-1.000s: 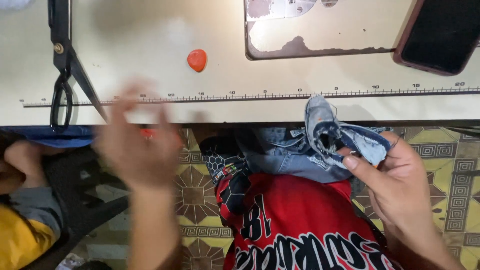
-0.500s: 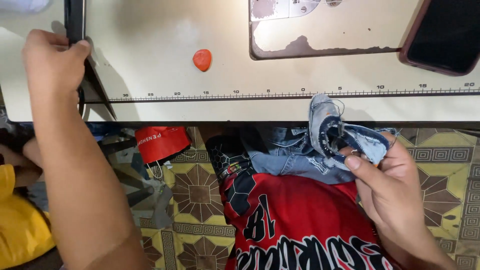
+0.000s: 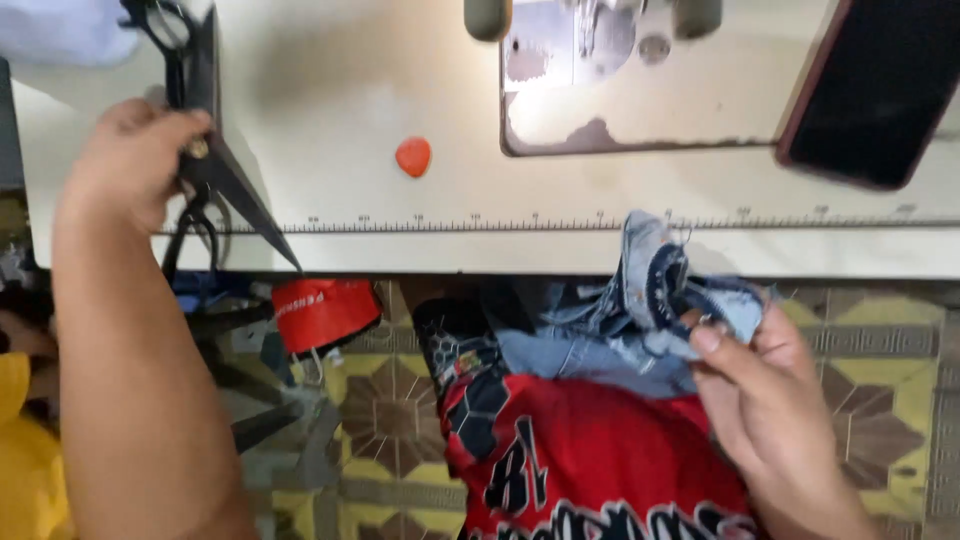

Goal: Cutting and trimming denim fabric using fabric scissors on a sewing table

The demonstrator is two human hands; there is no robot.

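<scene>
My left hand [image 3: 130,160] rests on large black scissors [image 3: 215,185] lying at the left of the cream sewing table [image 3: 400,220], fingers curled over the pivot area. My right hand [image 3: 765,385] holds a bunched piece of blue denim cloth [image 3: 650,300] at the table's front edge, thumb pressing its folded dark-trimmed part. The denim hangs down over my lap, above a red and black printed shirt [image 3: 560,450].
An orange chalk piece [image 3: 413,156] lies mid-table. The sewing machine base [image 3: 640,90] sits at the back, and a dark phone [image 3: 870,90] at the right. A ruler strip [image 3: 600,222] runs along the table's front. A red container [image 3: 325,312] hangs below the table. Patterned floor tiles show below.
My left hand rose from below the table edge to the scissors at the left and now rests on them. My right hand kept hold of the denim.
</scene>
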